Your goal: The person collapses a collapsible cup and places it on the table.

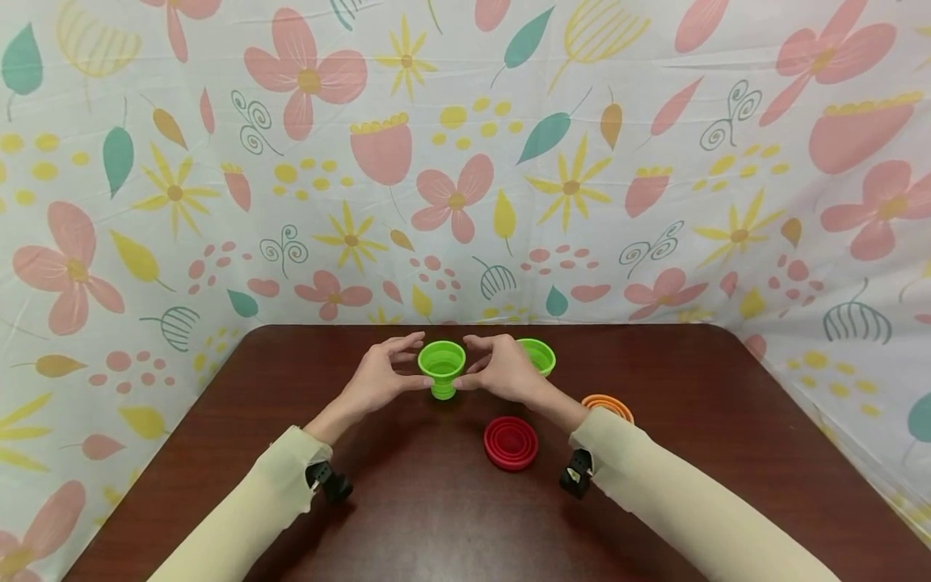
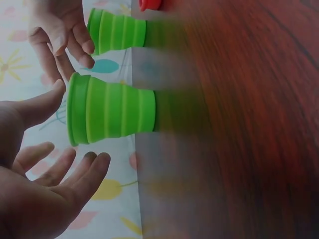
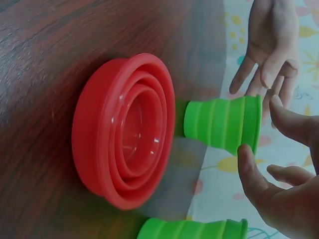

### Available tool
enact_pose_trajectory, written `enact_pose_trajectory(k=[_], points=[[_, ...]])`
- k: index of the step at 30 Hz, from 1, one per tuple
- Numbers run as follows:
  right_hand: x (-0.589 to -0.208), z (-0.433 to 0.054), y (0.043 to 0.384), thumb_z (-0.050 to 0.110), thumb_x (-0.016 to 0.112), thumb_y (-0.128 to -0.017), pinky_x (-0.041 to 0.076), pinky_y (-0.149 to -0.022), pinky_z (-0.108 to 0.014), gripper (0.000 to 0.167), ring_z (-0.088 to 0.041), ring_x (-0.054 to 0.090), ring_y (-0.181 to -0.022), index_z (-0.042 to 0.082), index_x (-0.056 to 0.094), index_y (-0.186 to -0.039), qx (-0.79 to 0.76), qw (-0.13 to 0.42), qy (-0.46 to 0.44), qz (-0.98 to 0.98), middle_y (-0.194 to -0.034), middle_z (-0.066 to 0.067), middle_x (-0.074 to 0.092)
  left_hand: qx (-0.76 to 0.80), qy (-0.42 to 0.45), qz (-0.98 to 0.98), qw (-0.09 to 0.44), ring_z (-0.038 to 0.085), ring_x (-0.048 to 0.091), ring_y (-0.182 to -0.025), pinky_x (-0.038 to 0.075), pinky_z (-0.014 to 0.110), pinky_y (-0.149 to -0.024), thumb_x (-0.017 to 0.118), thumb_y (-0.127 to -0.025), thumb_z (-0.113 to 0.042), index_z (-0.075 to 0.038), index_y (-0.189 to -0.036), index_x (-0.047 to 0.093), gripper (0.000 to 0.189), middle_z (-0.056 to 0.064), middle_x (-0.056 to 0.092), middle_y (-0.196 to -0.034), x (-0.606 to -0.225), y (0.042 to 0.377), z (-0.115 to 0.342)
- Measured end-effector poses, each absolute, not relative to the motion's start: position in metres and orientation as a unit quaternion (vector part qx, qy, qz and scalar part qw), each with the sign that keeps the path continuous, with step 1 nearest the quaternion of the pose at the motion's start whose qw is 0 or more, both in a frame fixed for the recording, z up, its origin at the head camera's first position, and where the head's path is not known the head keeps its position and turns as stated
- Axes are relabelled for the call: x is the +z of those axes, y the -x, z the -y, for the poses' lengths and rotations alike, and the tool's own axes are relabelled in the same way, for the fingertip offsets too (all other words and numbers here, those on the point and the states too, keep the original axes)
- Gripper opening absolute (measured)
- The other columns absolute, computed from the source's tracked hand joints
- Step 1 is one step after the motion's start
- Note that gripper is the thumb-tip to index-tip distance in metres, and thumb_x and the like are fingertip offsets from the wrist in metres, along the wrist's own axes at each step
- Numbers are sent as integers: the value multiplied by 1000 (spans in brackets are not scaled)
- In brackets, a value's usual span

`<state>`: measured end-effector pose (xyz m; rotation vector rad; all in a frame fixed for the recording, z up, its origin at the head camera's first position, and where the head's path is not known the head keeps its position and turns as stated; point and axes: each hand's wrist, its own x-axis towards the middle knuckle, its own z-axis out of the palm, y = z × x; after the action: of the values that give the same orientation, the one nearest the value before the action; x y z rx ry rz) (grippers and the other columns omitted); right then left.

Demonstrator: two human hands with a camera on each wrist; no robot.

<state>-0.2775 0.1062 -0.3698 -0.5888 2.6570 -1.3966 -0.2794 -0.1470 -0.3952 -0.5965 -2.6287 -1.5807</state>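
Observation:
A green collapsible cup (image 1: pixel 442 369) stands upright and expanded on the table, between my two hands. On its left, my left hand (image 1: pixel 378 376) has its fingers spread and its thumb close to the rim. The left wrist view shows loose fingers of that hand (image 2: pixel 47 199) around the cup (image 2: pixel 112 109) without closing on it. From the other side my right hand (image 1: pixel 505 372) reaches in, thumb and fingers parted; in the right wrist view a fingertip overlaps the rim of the cup (image 3: pixel 222 124). A second green cup (image 1: pixel 540 356) stands behind my right hand, partly hidden.
A red collapsible cup (image 1: pixel 511 443), folded flat, lies nearer me on the brown table (image 1: pixel 436 517). An orange folded cup (image 1: pixel 608 403) is partly covered by my right forearm. Behind the table hangs a flower-patterned cloth (image 1: pixel 465 267).

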Motion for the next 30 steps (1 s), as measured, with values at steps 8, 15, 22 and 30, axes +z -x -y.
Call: enact_pose_trajectory(k=[8, 15, 22, 30], points=[[-377, -99, 281, 9, 91, -83, 64, -85, -38, 75, -21, 77, -97, -5, 56, -148, -480, 57, 179, -857, -150, -19, 58, -504, 191, 842, -11, 38, 60, -130, 59, 46, -98, 89, -86, -10, -8, -157, 50, 81, 16, 56, -150, -400, 285, 145], [-381, -94, 280, 4, 91, -82, 63, -81, -34, 72, -28, 75, -99, -6, 58, -146, -488, 45, 177, -854, -148, -18, 59, -524, 186, 831, -17, 33, 64, -127, 60, 42, -94, 87, -87, -7, -3, -155, 51, 77, 19, 50, -157, -406, 287, 144], [-384, -94, 280, 4, 92, -80, 63, -81, -34, 70, -23, 75, -93, -7, 61, -142, -484, 40, 169, -858, -142, -20, 64, -534, 205, 820, -17, 35, 65, -126, 60, 44, -95, 86, -88, -5, -3, -151, 57, 69, 18, 53, -153, -408, 285, 147], [-386, -94, 279, 8, 94, -79, 63, -85, -38, 73, -18, 74, -84, -5, 61, -143, -487, 60, 167, -855, -112, -12, 77, -552, 222, 802, -53, 34, 61, -130, 55, 51, -103, 87, -88, -10, -5, -151, 58, 69, 14, 52, -154, -413, 283, 157]])
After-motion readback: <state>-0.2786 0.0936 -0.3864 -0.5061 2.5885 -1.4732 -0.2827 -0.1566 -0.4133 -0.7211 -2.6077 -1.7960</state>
